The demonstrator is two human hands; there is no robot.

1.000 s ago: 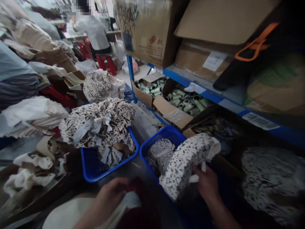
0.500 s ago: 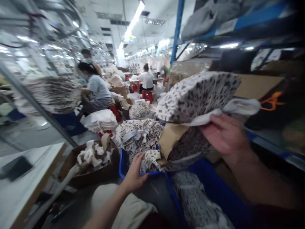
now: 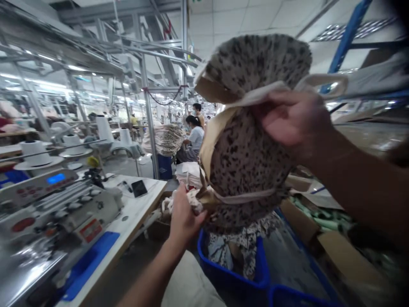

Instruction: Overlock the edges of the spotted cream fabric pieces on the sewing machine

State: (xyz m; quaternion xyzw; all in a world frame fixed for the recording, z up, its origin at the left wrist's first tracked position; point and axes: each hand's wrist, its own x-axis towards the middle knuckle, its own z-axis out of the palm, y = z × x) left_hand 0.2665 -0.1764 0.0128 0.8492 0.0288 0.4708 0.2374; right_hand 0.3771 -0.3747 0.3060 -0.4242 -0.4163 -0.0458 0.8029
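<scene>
A pale table (image 3: pixel 132 224) bearing a sewing machine (image 3: pixel 86 209) stands at left. Right of centre, the spotted fabric bundle (image 3: pixel 252 164) hangs above a blue basket (image 3: pixel 230 283). The right hand (image 3: pixel 292 119) pinches the bundle's white strip (image 3: pixel 255 96); the left hand (image 3: pixel 183 219), thumb and fingers spread, is at its lower left edge, contact unclear.

Looked out from a single head-worn camera, forward from behind the left hand (image 3: pixel 184 218) and right hand (image 3: pixel 292 118); took in ceiling panels (image 3: pixel 230 19) at the top and a blue plastic basket (image 3: pixel 223 275) at the bottom; sat very near the dark-spotted fabric bundle (image 3: pixel 246 157); ran past a sewing machine (image 3: pixel 92 209) at left to a pale-shirted worker (image 3: pixel 195 138) far beyond.
</scene>
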